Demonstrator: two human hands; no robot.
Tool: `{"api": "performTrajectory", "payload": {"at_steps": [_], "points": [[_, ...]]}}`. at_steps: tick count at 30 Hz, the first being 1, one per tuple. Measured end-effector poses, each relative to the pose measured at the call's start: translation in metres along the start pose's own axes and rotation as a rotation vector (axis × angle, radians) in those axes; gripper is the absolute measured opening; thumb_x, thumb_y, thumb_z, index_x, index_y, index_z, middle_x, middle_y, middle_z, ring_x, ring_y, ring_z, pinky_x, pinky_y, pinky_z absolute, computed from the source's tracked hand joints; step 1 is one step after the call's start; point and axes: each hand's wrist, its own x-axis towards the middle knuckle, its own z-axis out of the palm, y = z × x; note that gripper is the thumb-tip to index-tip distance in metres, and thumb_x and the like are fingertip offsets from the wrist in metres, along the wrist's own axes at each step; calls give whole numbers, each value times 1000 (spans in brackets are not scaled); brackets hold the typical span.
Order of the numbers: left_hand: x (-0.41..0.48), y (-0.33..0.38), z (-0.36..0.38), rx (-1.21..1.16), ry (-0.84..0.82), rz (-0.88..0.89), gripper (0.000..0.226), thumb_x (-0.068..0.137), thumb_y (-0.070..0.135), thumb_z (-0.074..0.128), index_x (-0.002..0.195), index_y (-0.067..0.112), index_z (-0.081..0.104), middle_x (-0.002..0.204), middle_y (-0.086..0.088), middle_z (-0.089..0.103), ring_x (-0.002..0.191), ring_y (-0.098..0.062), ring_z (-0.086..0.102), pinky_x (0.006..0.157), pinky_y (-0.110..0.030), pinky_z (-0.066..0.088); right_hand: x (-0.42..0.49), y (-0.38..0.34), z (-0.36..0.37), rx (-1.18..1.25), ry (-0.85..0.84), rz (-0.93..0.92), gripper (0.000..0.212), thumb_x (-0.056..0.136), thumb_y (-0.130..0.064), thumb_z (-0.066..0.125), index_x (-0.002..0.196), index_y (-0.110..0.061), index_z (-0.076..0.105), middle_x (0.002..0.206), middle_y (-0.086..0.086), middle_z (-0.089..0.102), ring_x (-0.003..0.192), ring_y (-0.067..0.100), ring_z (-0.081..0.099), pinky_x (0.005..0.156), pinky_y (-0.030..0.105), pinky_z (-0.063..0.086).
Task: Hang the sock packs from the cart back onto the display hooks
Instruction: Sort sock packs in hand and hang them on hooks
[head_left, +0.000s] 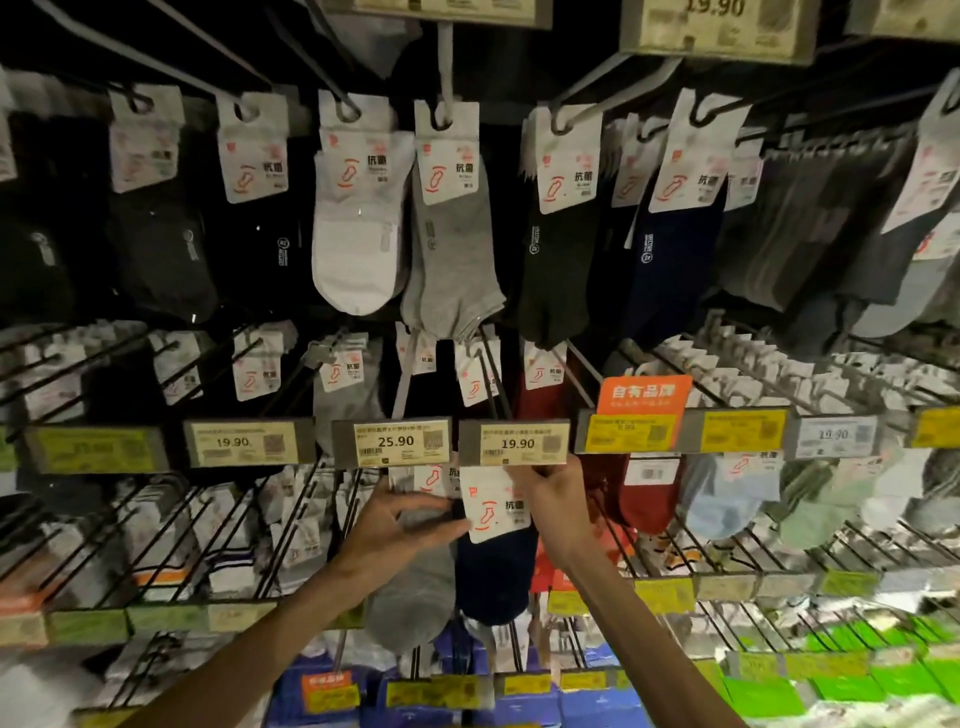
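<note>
The left hand (400, 525) and right hand (556, 499) are bare, with unsleeved forearms (291, 613) behind the fingers (436, 532).

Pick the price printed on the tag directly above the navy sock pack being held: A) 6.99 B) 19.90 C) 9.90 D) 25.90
B: the price tag just above the navy sock pack, whose card the right hand pinches at the top, reads 19.90.
</note>
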Motion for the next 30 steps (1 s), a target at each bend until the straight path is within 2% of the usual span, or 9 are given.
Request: {"api": "performTrajectory", "payload": {"at_steps": [3,8,12,15,17,21,24,27,30], "points": [[2,-8,-2,0,-46,-3,39,63,32,92,97,17,82,121,-16,68,124,-29,59,103,-41,52,-6,1,-2,-1,-19,-48,23,89,-18,65,95,-37,76,99,-3,77,91,16,73,66,24,56],[2,-6,-3,-57,-136,-1,42,65,49,91,98,25,82,126,-10,67,127,-30,56,104,-44,50,-7,-4,-6,13,7,-73,20,84,-26,67,93,-42,77,94,-8,77,86,12,74,63,22,56],[7,9,-2,-7,-114,17,21,68,36,88,88,34,82,111,3,75,115,-15,65,95,-26,54,0,-6,-1,-2,14,-44,30,79,-17,64,87,-43,77,90,-10,77,84,9,73,61,19,55],[5,10,-5,-33,-170,40,17,74,21,87,90,21,83,107,3,77,109,-13,70,87,-26,58,-9,-7,-2,6,10,-75,18,80,-23,70,90,-37,77,91,-6,77,85,10,73,62,17,53],[3,11,-6,-22,-162,42,19,73,27,88,91,24,82,105,5,77,107,-12,71,86,-25,58,-12,-7,-4,16,26,-68,16,78,-30,73,93,-35,77,94,-3,77,87,13,74,64,21,55],[8,11,-6,-71,-155,45,30,74,37,86,98,19,81,107,-1,77,108,-19,71,89,-32,59,0,-3,-3,-19,69,-60,32,82,-10,66,80,-40,77,86,-8,77,81,8,73,61,19,55],[15,6,-11,-98,-146,-9,30,75,38,86,100,21,80,109,1,77,108,-15,70,89,-26,57,9,-1,1,-43,85,-19,28,80,-19,54,73,-37,75,80,-7,76,75,2,71,59,17,53],[19,-1,-12,-80,-152,-79,41,68,52,87,102,30,79,115,9,74,111,-7,67,90,-17,54,20,9,-1,-50,88,67,28,80,-24,53,59,-33,68,66,-7,71,65,0,65,57,15,50],[29,-4,-11,-78,-110,-154,53,59,66,85,106,44,75,116,15,73,112,-2,66,94,-18,51,32,24,-2,-101,125,105,46,94,2,55,52,-18,48,53,-1,50,51,-1,50,53,16,42]]}}
